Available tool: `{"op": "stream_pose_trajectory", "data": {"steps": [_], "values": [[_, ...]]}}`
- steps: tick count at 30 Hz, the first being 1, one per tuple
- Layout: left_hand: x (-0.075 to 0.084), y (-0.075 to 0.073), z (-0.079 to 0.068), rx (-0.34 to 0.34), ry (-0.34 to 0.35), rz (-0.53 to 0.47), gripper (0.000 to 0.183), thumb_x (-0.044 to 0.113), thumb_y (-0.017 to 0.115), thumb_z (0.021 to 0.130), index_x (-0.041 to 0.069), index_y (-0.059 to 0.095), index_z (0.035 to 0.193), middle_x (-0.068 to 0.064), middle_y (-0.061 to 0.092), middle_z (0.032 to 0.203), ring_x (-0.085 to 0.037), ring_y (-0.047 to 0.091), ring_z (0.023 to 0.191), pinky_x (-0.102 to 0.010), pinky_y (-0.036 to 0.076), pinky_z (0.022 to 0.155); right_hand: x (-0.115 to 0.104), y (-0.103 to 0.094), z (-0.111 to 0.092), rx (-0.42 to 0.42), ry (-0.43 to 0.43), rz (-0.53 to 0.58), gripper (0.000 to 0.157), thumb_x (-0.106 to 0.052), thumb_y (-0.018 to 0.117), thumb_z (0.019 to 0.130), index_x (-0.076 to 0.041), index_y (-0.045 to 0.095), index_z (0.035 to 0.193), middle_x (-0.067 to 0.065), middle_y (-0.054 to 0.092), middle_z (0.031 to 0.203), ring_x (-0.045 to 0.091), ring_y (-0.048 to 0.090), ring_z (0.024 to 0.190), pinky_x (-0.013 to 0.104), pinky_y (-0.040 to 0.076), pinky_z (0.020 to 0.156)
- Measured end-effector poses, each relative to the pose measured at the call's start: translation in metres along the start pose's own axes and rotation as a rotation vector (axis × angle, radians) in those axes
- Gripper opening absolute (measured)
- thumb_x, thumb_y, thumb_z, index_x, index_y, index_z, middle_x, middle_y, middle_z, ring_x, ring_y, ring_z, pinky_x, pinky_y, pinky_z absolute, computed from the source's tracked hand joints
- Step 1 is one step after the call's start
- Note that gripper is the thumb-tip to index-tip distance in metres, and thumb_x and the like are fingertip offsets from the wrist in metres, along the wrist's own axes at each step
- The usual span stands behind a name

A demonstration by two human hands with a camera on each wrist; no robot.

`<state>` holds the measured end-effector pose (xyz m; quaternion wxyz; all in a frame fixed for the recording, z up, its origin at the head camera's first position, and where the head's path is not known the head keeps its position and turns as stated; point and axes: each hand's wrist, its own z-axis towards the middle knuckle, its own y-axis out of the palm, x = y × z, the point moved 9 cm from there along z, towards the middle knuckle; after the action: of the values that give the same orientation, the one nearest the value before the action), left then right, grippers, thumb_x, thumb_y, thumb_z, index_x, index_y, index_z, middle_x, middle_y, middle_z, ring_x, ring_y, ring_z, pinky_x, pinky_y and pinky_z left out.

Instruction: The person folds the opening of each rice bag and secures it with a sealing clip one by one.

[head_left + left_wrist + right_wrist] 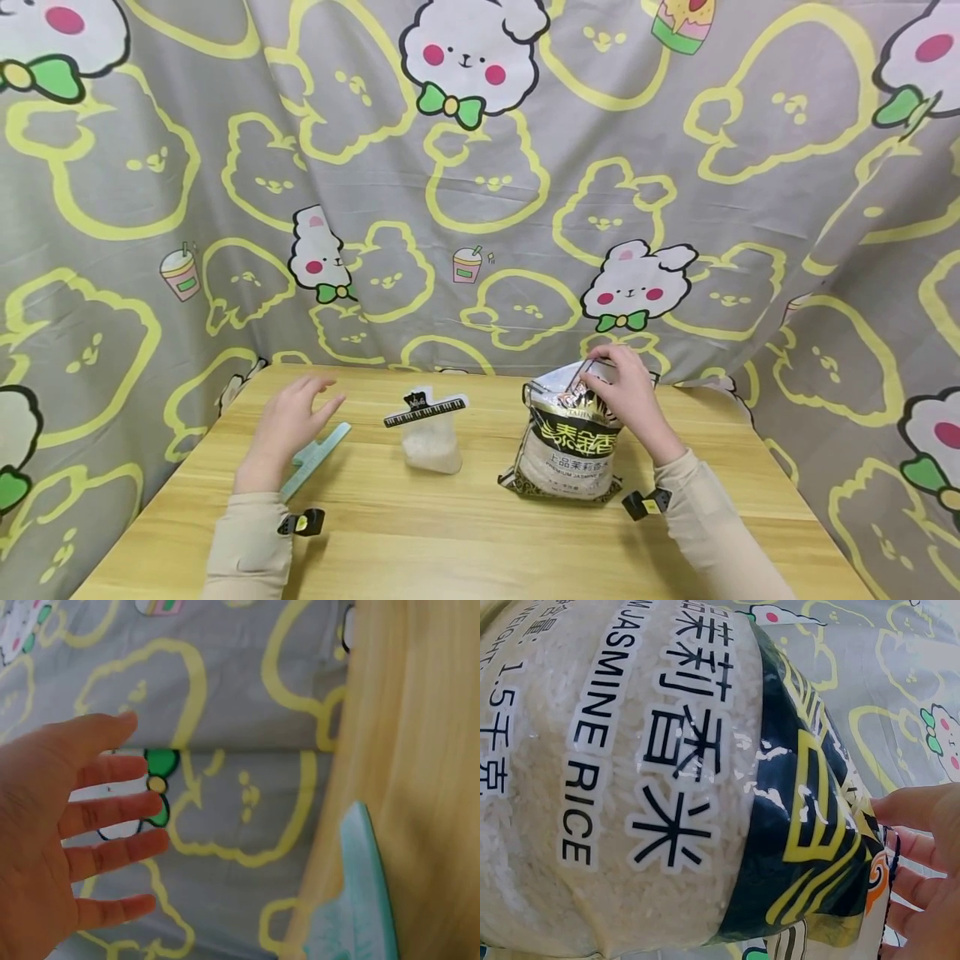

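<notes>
My right hand (618,387) pinches the top rim of a bag of jasmine rice (573,467), thumb and fingers at its edge. The bag stands upright on the table with its mouth gaping. In the right wrist view the rice bag (615,825) fills most of the picture, and my right hand (930,877) is at its rim. My left hand (288,425) hovers with fingers spread and holds nothing. Close by it lies a long teal sealing clip (318,458), partly hidden in the head view; the left wrist view shows the teal clip (367,892) below right of my left hand (82,832).
Between the hands stands a small clear bag of white grains (431,450), topped by a clip with a piano-key pattern (425,412). A light wood table (450,542) carries everything. Grey cartoon-print cloth (510,200) hangs behind and along both sides.
</notes>
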<state>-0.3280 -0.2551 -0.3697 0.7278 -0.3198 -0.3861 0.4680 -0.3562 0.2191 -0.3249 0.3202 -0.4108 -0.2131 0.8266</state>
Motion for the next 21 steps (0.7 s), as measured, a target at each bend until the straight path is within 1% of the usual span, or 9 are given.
{"op": "stream_pose_trajectory", "data": {"steps": [3, 7, 10, 13, 17, 21], "values": [[-0.012, 0.009, -0.002, -0.060, -0.046, 0.029, 0.047, 0.035, 0.063, 0.094, 0.004, 0.058, 0.129, -0.023, 0.062, 0.122, -0.044, 0.060, 0.108, -0.059, 0.049, 0.085, 0.000, 0.000, 0.000, 0.000, 0.001, -0.004, 0.029, -0.012, 0.078, 0.081, -0.002, 0.065, 0.104, 0.018, 0.065, 0.109, 0.036, 0.054, 0.109, 0.054, 0.039, 0.099], [-0.028, 0.023, -0.006, -0.158, -0.117, 0.053, 0.058, 0.041, 0.061, 0.094, 0.007, 0.048, 0.139, -0.028, 0.054, 0.130, -0.050, 0.054, 0.112, -0.063, 0.047, 0.084, 0.000, 0.000, 0.000, 0.001, 0.000, -0.011, 0.028, -0.012, 0.077, 0.081, -0.002, 0.065, 0.104, 0.018, 0.065, 0.110, 0.036, 0.054, 0.110, 0.054, 0.039, 0.099], [-0.038, 0.034, -0.010, -0.237, -0.168, 0.063, 0.067, 0.048, 0.059, 0.094, 0.008, 0.041, 0.144, -0.030, 0.049, 0.135, -0.054, 0.049, 0.116, -0.066, 0.045, 0.084, 0.000, 0.000, 0.000, -0.001, 0.001, -0.012, 0.028, -0.012, 0.077, 0.081, -0.003, 0.065, 0.104, 0.018, 0.065, 0.110, 0.036, 0.054, 0.110, 0.054, 0.039, 0.098], [-0.047, 0.043, -0.016, -0.309, -0.206, 0.070, 0.075, 0.053, 0.060, 0.091, 0.008, 0.037, 0.147, -0.032, 0.046, 0.138, -0.056, 0.047, 0.118, -0.068, 0.045, 0.084, -0.001, 0.000, 0.000, -0.004, 0.002, -0.008, 0.028, -0.012, 0.077, 0.081, -0.003, 0.065, 0.104, 0.018, 0.065, 0.110, 0.036, 0.053, 0.110, 0.054, 0.038, 0.099], [-0.055, 0.051, -0.023, -0.384, -0.235, 0.061, 0.080, 0.054, 0.062, 0.089, 0.005, 0.036, 0.147, -0.036, 0.043, 0.138, -0.057, 0.047, 0.117, -0.067, 0.045, 0.084, -0.001, 0.000, 0.000, -0.003, 0.004, -0.005, 0.028, -0.012, 0.078, 0.080, -0.002, 0.065, 0.104, 0.019, 0.065, 0.110, 0.037, 0.053, 0.110, 0.054, 0.038, 0.099], [-0.061, 0.056, -0.028, -0.434, -0.247, 0.045, 0.081, 0.053, 0.062, 0.089, 0.002, 0.037, 0.146, -0.039, 0.042, 0.137, -0.059, 0.047, 0.116, -0.066, 0.046, 0.083, -0.001, 0.000, 0.000, -0.002, 0.003, -0.006, 0.029, -0.012, 0.078, 0.080, -0.002, 0.065, 0.104, 0.019, 0.064, 0.109, 0.037, 0.053, 0.110, 0.055, 0.039, 0.099]]}}
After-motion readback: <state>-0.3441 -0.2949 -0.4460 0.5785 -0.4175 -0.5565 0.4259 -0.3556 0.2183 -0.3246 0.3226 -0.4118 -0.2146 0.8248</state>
